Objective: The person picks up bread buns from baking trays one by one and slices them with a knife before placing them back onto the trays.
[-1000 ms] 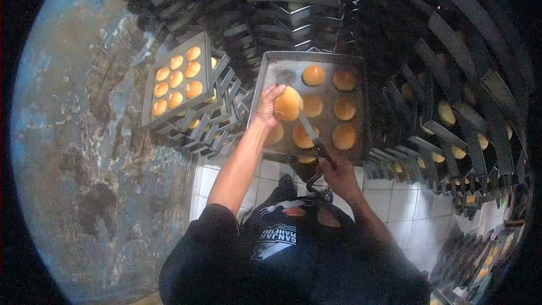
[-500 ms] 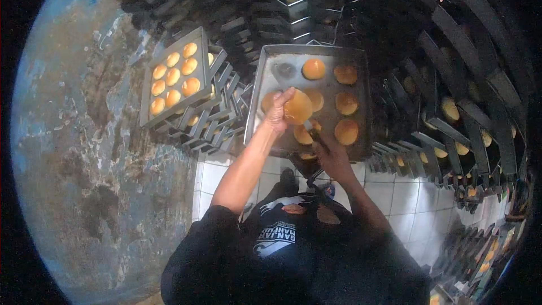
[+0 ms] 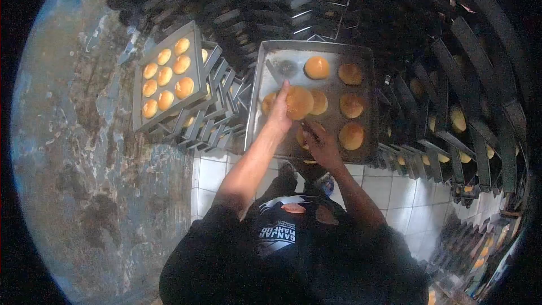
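Observation:
A metal baking tray (image 3: 271, 68) in front of me carries several golden round buns. My left hand (image 3: 280, 114) grips one bun (image 3: 299, 102) and holds it just above the tray's middle left. My right hand (image 3: 320, 146) is low over the tray's near edge, closed on a thin dark tool (image 3: 307, 131) whose tip lies under the buns. More buns (image 3: 352, 135) lie to the right in the tray.
A second tray (image 3: 138, 87) with several buns lies tilted on a pile of empty trays at the left. Dark stacked trays, some holding buns (image 3: 456, 117), ring the back and right. White floor tiles (image 3: 395, 192) below me, a stained wall at left.
My left hand carried the bun a little to the right and lower over the tray. My right hand slid forward along the near edge with the tool.

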The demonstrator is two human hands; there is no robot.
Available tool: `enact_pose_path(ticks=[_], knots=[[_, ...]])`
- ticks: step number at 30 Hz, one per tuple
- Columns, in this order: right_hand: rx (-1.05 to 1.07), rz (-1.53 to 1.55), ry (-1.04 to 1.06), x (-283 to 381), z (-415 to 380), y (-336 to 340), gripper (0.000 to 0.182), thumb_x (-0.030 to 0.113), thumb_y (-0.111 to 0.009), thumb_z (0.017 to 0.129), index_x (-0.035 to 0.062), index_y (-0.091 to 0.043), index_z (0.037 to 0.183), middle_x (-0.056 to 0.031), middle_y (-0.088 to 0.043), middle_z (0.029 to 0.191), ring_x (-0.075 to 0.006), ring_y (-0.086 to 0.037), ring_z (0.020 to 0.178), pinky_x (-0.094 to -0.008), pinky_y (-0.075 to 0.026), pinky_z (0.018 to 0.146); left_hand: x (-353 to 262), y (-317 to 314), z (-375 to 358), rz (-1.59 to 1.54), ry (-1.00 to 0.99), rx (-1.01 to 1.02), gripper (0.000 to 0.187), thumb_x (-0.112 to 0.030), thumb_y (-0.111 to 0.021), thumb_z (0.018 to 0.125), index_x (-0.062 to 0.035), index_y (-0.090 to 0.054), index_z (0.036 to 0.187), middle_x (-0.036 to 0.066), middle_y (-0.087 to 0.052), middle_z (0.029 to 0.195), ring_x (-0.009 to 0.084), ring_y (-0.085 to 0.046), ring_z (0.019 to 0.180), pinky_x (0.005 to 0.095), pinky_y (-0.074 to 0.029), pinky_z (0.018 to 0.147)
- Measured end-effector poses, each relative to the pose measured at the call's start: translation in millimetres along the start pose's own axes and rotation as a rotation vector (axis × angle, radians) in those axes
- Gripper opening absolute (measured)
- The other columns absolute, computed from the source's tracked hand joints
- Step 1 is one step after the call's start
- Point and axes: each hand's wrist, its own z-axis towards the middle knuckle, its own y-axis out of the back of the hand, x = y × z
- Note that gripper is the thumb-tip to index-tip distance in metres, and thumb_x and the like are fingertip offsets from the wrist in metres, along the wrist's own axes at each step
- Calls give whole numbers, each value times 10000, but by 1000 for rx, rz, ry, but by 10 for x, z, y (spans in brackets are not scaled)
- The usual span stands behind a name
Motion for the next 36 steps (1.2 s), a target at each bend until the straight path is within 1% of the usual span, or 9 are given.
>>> enact_pose_path(ticks=[6,8,13,15,16,17,24,31,36], knots=[[252,114,-507,571,-257,424,430,232,-616,991,36,-557,1369,-183,-683,1049,-223,-661,934,-357,-520,869,-361,181,873,33,-8,-16,598,-534,-736,877,-64,-596,1219,74,-689,970,223,-700,864,426,-588,754],[168,322,-368,166,-747,478,423,204,-605,992,37,-558,1377,-158,-691,1061,-228,-662,936,-353,-522,865,-483,181,1119,93,-30,-50,577,-539,-722,887,-66,-615,1199,74,-688,963,218,-701,845,413,-584,755],[83,112,-793,495,-1175,808,346,188,-534,1022,-17,-611,1290,25,-584,691,-62,-501,581,-233,-397,526,-528,239,1693,582,-133,-56,518,-514,-697,906,-47,-674,1130,109,-702,968,256,-700,876,403,-557,808],[-15,239,-699,478,-1303,788,347,187,-528,1020,-20,-614,1286,18,-595,696,-55,-488,569,-224,-381,511,-461,151,1854,1304,-976,-40,500,-457,-700,897,-13,-689,1126,171,-704,1046,329,-669,1003,437,-511,906],[-96,371,-595,475,-1289,796,348,187,-521,1019,-22,-618,1281,10,-607,701,-49,-475,557,-214,-364,496,-452,37,1849,1344,-1047,32,534,-445,-667,899,13,-667,1172,222,-680,1123,386,-610,1111,483,-460,982],[-52,396,-807,486,-1289,880,381,208,-540,1023,-13,-590,1329,0,-633,745,-28,-472,567,-208,-370,486,-421,-134,1865,1330,-1055,45,534,-445,-667,899,13,-667,1172,222,-680,1123,386,-610,1111,483,-460,982],[-137,399,-665,338,-1303,816,390,199,-575,1025,9,-553,1364,12,-625,772,-15,-450,535,-195,-355,469,18,-716,2036,1777,-483,230,677,-580,-643,849,-24,-644,1234,230,-624,1278,383,-556,1241,497,-431,1043],[-192,435,-628,253,-1047,929,367,216,-581,1027,39,-569,1349,25,-625,777,-26,-456,524,-207,-345,453,233,-518,1485,1303,-529,337,588,-428,-795,808,-42,-536,1167,182,-660,1130,344,-641,1098,462,-528,923],[-179,427,-495,316,-585,989,360,241,-604,1024,33,-589,1317,-11,-652,889,-51,-537,681,-230,-444,594,85,-498,958,-40,-11,469,461,-417,-742,895,-87,-601,1184,69,-689,1074,223,-672,992,408,-557,898]])
